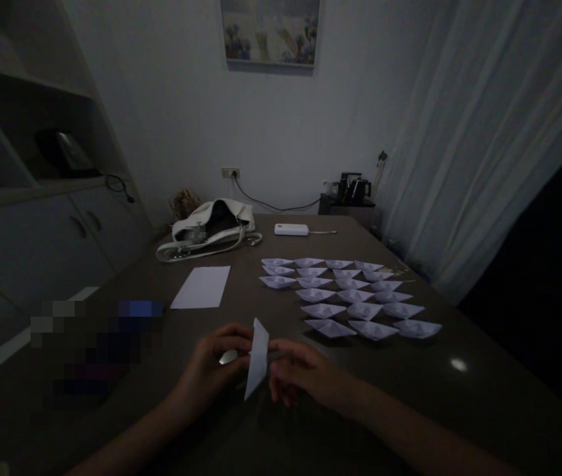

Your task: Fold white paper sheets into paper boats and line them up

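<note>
A folded white paper boat (258, 362) is held on end above the table, seen narrow and edge-on. My left hand (215, 360) pinches it from the left between thumb and fingers. From the right, the curled fingers of my right hand (305, 371) meet its other side; exactly where those fingertips grip is partly hidden. Several finished paper boats (315, 295) stand in rows on the table to the right, beyond my right hand. Left of them lies a stack or sheet of white paper (202, 287), flat.
On the dark table (241, 430), a white handbag (211, 225) lies at the back left. A white power bank (291, 229) with a short cable rests near the far edge. Blurred, pixelated items (107, 350) sit on the left. A black kettle (359, 190) stands behind, at right.
</note>
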`<state>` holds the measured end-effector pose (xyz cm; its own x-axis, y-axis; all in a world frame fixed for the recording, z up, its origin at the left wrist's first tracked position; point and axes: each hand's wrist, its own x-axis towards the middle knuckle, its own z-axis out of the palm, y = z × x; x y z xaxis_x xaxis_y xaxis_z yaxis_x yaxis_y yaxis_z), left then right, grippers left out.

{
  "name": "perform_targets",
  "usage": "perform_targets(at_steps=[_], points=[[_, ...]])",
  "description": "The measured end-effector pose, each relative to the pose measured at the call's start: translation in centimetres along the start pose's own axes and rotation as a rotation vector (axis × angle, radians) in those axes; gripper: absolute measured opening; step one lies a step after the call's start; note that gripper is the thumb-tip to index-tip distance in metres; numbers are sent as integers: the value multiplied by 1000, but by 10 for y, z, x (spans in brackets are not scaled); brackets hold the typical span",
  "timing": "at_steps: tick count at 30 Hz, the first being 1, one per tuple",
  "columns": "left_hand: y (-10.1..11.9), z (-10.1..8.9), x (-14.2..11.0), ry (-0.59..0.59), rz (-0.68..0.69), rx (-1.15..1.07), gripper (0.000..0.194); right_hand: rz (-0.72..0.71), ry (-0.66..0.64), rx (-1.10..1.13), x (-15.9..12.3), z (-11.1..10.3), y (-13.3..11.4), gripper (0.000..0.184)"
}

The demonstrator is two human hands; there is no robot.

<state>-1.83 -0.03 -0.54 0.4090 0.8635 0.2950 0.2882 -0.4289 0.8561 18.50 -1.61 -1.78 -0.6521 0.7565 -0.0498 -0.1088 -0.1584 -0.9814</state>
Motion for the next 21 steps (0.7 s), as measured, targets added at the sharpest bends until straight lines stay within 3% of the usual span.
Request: perform_targets(at_steps=[5, 12, 21], points=[[0, -1, -1, -45, 46, 35, 18, 66, 13, 106, -3, -1, -5, 46], [0, -2, 0, -19, 5, 83, 15, 39, -100, 83, -4, -1, 1, 45], [5, 3, -2, -99, 66, 95, 20, 32, 230, 51, 6, -5, 6, 37]])
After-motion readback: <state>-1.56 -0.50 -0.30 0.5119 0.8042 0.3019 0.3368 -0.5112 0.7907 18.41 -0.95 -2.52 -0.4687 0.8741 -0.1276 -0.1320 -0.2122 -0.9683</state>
